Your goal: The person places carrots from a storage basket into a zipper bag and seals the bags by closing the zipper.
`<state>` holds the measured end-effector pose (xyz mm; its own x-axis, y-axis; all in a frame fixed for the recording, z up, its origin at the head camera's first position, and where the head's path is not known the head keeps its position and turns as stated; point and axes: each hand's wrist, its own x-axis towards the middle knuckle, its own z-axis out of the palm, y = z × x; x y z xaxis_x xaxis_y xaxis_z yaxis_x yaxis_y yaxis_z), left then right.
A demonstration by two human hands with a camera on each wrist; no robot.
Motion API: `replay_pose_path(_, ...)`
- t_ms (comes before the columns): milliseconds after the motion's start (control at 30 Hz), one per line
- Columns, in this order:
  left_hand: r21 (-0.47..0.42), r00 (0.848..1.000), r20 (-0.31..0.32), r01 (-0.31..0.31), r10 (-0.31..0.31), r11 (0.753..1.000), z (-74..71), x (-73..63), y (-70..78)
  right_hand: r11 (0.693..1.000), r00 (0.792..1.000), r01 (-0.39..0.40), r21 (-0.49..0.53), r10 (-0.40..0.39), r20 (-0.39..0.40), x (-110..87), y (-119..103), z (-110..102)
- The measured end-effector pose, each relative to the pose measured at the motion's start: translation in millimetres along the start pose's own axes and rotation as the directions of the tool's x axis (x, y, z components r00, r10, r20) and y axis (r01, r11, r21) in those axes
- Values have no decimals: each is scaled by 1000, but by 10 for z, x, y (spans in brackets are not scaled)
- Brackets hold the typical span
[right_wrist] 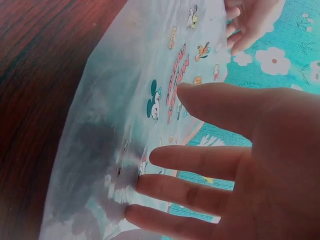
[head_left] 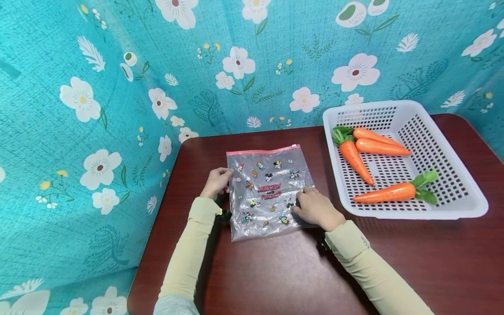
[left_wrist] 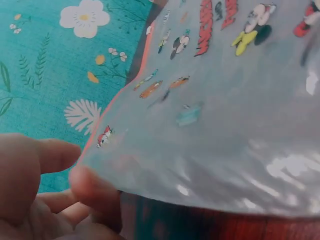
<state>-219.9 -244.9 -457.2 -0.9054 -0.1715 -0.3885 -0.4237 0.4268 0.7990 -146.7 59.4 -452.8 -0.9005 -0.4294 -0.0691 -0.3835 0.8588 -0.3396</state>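
The clear bag (head_left: 269, 175) lies flat on the desk (head_left: 260, 275) — right hand (head_left: 316, 208) straight-fingered against it, seemingly steadying; left hand (head_left: 216, 181) at its edge, whether pinching I can't tell.

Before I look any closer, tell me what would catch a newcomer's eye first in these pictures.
Probably the four bright orange carrots, lying in the white plastic basket on the right of the head view. Next, the clear bag with its cartoon print and red top edge, spread on the dark table left of the basket. The turquoise flowered cloth behind would also stand out.
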Motion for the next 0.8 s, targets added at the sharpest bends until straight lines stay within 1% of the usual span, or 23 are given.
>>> replay_pose_path(133, -42, 1000, -17, -9, 8, 999, 4, 10, 6, 1000, 1000, 1, -10, -1, 5, -9, -12, -1)
replay_pose_path(333, -33, 998, -41, -56, 54, 998, 20, 12, 23, 1000, 999, -21, -10, 22, 35, 0, -13, 14)
replay_pose_path(467, -63, 997, -46, -70, 68, 996, 38, -5, 42, 999, 998, -39, -11, 40, 45, 1, -12, 29)
replay_pose_path(633, -94, 995, -44, -89, 86, 992, 51, -45, 75, 998, 998, -54, -20, 55, 42, -6, -16, 24)
replay_pose_path(800, -100, 992, -48, -122, 118, 987, 48, -121, 162, 997, 997, -73, 3, 73, 19, -17, -30, 19)
